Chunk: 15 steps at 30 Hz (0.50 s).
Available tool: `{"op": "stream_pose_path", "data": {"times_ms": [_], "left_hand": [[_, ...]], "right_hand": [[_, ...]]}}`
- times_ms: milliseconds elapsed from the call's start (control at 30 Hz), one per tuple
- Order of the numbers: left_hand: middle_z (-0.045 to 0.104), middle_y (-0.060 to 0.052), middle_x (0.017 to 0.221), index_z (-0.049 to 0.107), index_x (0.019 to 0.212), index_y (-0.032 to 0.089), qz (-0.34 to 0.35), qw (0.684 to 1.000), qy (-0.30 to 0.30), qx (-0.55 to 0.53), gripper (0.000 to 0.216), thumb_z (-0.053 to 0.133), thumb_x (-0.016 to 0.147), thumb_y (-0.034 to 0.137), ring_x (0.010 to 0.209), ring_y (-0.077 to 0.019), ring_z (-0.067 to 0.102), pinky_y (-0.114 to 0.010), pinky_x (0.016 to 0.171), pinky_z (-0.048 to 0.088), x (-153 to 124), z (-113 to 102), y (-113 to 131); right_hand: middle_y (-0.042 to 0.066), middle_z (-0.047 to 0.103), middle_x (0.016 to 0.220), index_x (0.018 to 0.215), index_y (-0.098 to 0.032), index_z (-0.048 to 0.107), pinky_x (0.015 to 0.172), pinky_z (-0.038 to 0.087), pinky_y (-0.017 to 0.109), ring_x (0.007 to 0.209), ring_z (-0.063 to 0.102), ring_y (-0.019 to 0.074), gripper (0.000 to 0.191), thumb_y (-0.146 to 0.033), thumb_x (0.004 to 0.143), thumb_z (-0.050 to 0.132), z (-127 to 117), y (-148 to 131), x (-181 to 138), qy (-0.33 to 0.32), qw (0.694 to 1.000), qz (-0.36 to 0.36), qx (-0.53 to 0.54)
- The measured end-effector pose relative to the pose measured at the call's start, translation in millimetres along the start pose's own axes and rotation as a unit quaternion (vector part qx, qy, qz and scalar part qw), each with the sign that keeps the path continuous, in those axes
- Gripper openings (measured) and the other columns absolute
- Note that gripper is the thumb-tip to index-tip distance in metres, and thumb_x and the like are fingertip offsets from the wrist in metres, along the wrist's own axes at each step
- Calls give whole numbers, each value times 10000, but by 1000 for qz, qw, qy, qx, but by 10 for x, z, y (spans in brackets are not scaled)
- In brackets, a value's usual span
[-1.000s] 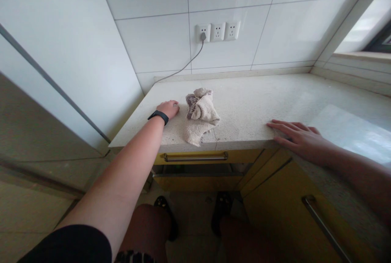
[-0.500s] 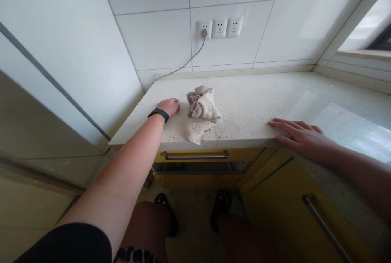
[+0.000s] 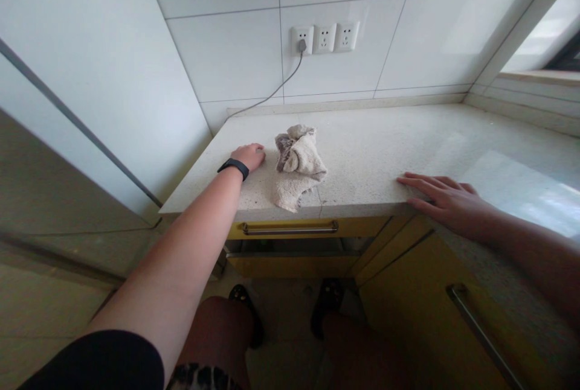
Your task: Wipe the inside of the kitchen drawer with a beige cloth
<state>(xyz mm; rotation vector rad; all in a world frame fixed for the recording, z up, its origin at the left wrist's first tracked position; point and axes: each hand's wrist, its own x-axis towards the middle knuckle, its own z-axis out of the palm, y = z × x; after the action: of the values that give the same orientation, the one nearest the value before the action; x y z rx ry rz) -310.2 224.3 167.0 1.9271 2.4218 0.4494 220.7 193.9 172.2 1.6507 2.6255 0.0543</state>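
A crumpled beige cloth (image 3: 301, 160) with darker grey-brown patches lies on the pale speckled countertop (image 3: 362, 148), one end reaching the front edge. Just left of it, my left hand (image 3: 249, 156) rests on the counter, its fingers curled in and nothing seen in them; it does not touch the cloth. A black band (image 3: 234, 166) circles that wrist. Well to the right, my right hand (image 3: 446, 200) lies palm down near the counter's inner corner, fingers stretched out and slightly apart, holding nothing.
A grey cord runs from a plug (image 3: 302, 46) in the wall sockets (image 3: 324, 38) to the counter's back left. A tall white panel (image 3: 104, 64) stands at left. Below are a yellow drawer (image 3: 290, 229), a dark gap beneath it, and a cabinet door handle (image 3: 480, 329).
The whole view has shifted very slightly. Both hands and the cloth keep their places on the counter.
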Motion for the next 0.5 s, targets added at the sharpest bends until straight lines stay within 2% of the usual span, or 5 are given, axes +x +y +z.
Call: {"op": "stream_pose_path", "data": {"times_ms": [300, 500], "left_hand": [[686, -23, 1363, 662, 1355, 352, 0, 1000, 0, 1, 496, 451, 918, 453, 1274, -282, 624, -402, 1037, 494, 22, 16, -20], [672, -25, 1388, 660, 1365, 333, 0, 1000, -2, 2, 511, 466, 907, 447, 1295, -290, 610, -406, 1058, 483, 16, 1, -8]], "right_hand": [[-135, 208, 1644, 1580, -523, 252, 1184, 307, 608, 1513, 268, 264, 710, -815, 946, 123, 18, 10, 8, 1, 1000, 3, -3], [-100, 219, 1648, 1591, -490, 278, 1181, 297, 618, 1513, 269, 278, 726, -801, 951, 136, 8, -2, 6, 2, 1000, 3, 3]]}}
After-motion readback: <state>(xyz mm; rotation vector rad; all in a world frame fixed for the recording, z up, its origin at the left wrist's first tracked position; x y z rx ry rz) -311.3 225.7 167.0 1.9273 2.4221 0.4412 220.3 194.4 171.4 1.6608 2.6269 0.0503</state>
